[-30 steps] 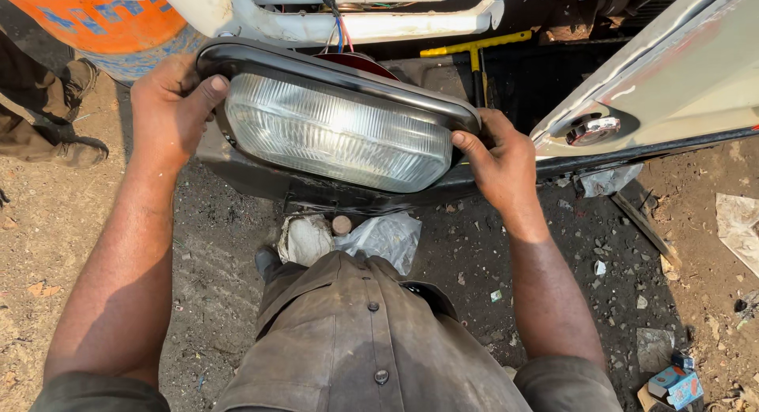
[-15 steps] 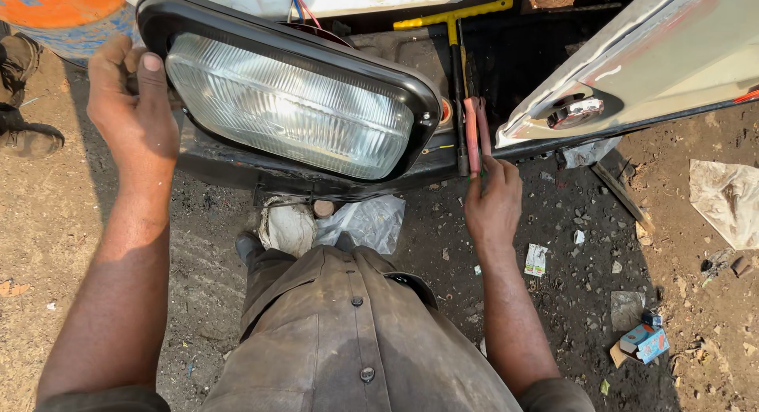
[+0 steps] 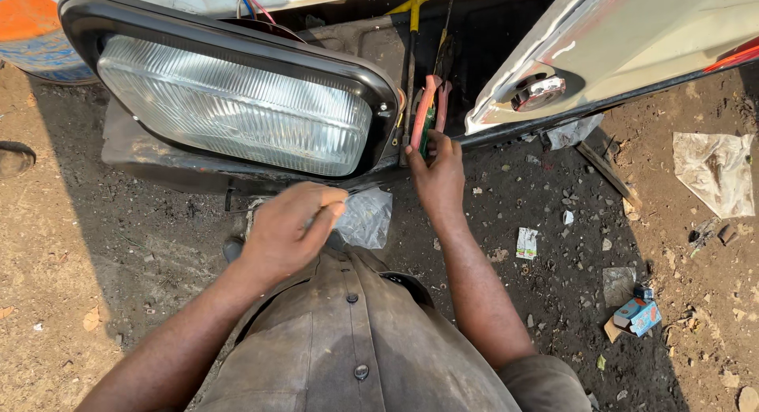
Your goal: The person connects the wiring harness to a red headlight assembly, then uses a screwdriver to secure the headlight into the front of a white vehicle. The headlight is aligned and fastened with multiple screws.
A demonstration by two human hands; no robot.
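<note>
Dirt ground (image 3: 95,246) strewn with scraps and paper, in front of a vehicle body (image 3: 632,40) with a dark opening where the headlight (image 3: 237,103) belongs. The headlight (big rectangular lens in a black frame) sits tilted at the opening with red and blue wires (image 3: 251,1) showing behind its top edge, so it looks placed but not yet fixed. Right hand (image 3: 437,171) is closed on pink-handled pliers (image 3: 427,111) just beside the lamp's right end, while left hand (image 3: 294,226) hangs below the lamp, fingers curled loosely, holding nothing I can see, touching nothing.
</note>
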